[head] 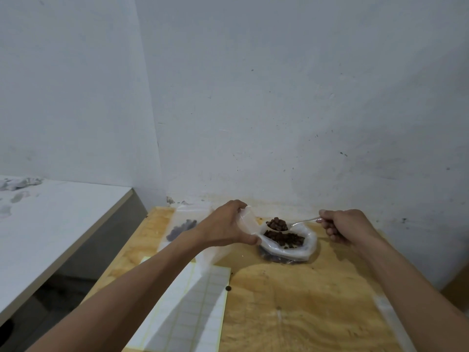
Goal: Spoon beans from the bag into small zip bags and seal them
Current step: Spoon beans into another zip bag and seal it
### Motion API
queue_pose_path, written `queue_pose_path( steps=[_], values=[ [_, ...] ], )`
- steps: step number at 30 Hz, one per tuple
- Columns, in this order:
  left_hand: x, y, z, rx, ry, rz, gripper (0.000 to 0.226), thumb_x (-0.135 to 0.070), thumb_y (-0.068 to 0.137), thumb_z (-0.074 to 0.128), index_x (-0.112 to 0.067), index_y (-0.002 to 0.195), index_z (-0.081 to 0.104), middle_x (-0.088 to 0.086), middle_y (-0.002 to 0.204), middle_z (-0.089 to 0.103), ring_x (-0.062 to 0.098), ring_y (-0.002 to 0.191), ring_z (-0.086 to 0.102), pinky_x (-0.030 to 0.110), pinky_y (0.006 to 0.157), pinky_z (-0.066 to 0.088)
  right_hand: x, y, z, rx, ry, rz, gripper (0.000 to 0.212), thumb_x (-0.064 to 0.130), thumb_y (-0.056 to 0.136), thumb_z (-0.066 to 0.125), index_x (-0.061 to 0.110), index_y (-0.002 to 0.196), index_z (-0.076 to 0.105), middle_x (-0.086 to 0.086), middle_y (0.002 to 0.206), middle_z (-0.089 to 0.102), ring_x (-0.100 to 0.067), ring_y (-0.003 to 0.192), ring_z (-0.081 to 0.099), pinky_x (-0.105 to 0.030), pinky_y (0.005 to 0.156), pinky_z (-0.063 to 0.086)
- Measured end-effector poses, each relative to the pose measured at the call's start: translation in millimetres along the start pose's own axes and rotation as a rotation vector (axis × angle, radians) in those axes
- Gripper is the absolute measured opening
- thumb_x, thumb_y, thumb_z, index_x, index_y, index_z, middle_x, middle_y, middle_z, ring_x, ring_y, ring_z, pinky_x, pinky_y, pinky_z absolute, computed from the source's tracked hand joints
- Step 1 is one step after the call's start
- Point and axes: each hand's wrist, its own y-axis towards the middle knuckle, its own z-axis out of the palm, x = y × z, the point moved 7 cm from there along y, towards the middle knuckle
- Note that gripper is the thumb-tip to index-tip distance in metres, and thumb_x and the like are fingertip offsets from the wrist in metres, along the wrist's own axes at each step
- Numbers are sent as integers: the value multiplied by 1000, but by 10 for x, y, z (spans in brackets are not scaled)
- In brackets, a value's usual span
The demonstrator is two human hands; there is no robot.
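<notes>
Head view: spoon [291,224] heaped with dark brown beans [277,223].

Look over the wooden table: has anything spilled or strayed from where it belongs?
Yes. One dark bean lies loose on the table, beside the label sheet and apart from the big bag. It looks spilled. Nothing else stands out.

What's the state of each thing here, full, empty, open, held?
Spoon: heaped with beans, held over the big bag.
Big bag: open, beans inside, resting on the table.
Small zip bag: held, mouth toward the spoon.
Left hand: gripping the small zip bag.
Right hand: pinching the spoon's handle.
Filled zip bag: lying flat, holds beans.
</notes>
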Motion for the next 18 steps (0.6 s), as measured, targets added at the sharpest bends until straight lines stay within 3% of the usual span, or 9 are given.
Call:
queue_pose_path(
  steps=[4, 10, 15, 18],
  values=[
    [-18, 19, 9, 1, 7, 6, 96, -54, 68, 87, -16, 145, 42, -1, 136, 52, 15, 114, 51, 32, 96, 49, 275, -73, 11, 20, 12, -59, 22, 15, 93, 70, -4, 82, 73, -5, 61, 63, -13, 44, 50, -23, 40, 46],
    [-116, 34, 8, -16, 16, 8, 98, -54, 71, 86, -14, 147, 40, -1, 143, 49, 17, 127, 49, 32, 102, 44, 632, -246, 190, 61, -69, -195, 23, 17, 92, 69, -3, 82, 73, -6, 61, 65, -13, 45, 52, -25, 43, 47],
    [-178, 41, 29, 3, 46, 14, 97, -61, 70, 84, -15, 146, 42, -1, 139, 53, 18, 117, 54, 34, 95, 49, 943, -554, 363, 29, -242, -495, 33, 26, 96, 65, 3, 74, 74, -6, 64, 71, -12, 45, 58, -22, 45, 49],
    [-165, 36, 30, 21, 51, 8, 98, -61, 71, 83, -14, 146, 42, 0, 138, 53, 18, 115, 54, 32, 91, 48, 1124, -656, 295, -100, -382, -676, 41, 30, 96, 61, 1, 69, 71, -13, 60, 69, -23, 45, 63, -34, 49, 56]
  ],
)
